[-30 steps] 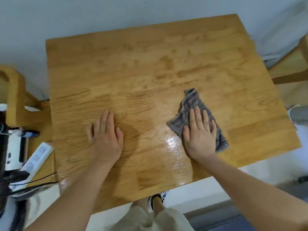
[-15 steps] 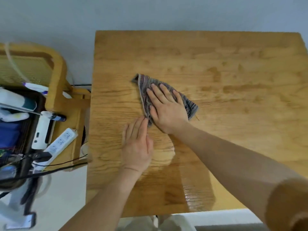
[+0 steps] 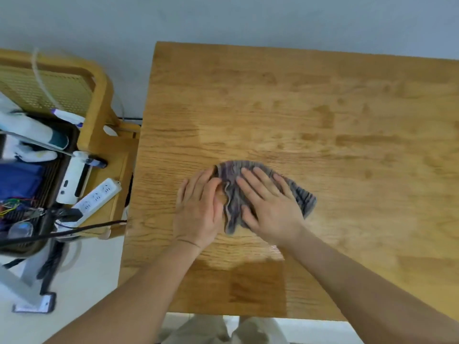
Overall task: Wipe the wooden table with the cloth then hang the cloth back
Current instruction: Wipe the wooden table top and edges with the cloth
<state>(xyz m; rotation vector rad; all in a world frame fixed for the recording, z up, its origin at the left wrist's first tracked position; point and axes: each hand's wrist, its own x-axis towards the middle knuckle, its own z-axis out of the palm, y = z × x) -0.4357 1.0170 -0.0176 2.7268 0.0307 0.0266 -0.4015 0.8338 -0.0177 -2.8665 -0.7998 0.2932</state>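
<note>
A grey striped cloth (image 3: 301, 198) lies bunched on the wooden table (image 3: 323, 108), left of its middle. My right hand (image 3: 268, 204) presses flat on top of the cloth, fingers spread. My left hand (image 3: 198, 207) rests flat on the bare wood just left of the cloth, its fingertips touching the cloth's crumpled edge. A damp, shiny patch shows on the wood below the hands.
A wooden chair (image 3: 96, 100) stands left of the table, loaded with a white power strip (image 3: 96, 197), bottles, cables and a dark tray of items. A pale wall runs behind the table. My legs show below the table's front edge.
My right hand has dragged the cloth back toward me and slightly right, beside my left hand. One second ago the cloth was on the table's right half. The view has shifted.
</note>
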